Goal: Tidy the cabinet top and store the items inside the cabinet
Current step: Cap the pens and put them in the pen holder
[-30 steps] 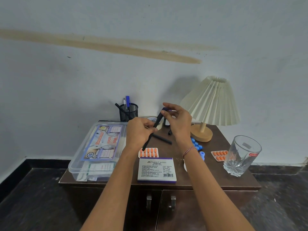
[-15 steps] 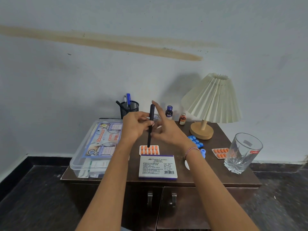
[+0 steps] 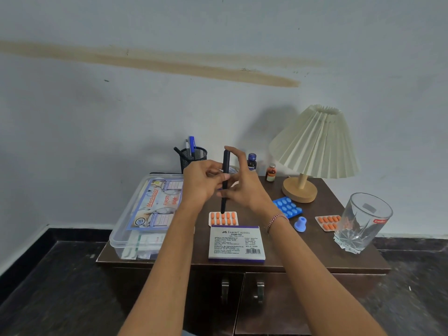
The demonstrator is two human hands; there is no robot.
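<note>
A black pen (image 3: 225,166) stands upright above the dark wooden cabinet top (image 3: 298,253). My left hand (image 3: 202,184) pinches its middle between thumb and fingers. My right hand (image 3: 246,187) is beside it with fingers spread and mostly straight; the index tip touches the pen's top and the thumb lies against its lower part. The pen's tip hovers just over an orange pill strip (image 3: 223,218). In front of that strip lies a white stamp pad box (image 3: 236,243). A black mesh pen holder (image 3: 194,156) with pens stands at the back.
A clear first-aid box (image 3: 148,214) fills the left side. Two small bottles (image 3: 252,162) (image 3: 270,172), a pleated lamp (image 3: 315,146), blue pill strip (image 3: 287,207), blue cap (image 3: 300,224), second orange strip (image 3: 327,222) and a glass (image 3: 362,223) stand right. Cabinet door handles (image 3: 225,288) are below.
The pen swung from a tilt to upright. My right hand released its grip on the pen's upper end and spread its fingers; my left hand kept hold.
</note>
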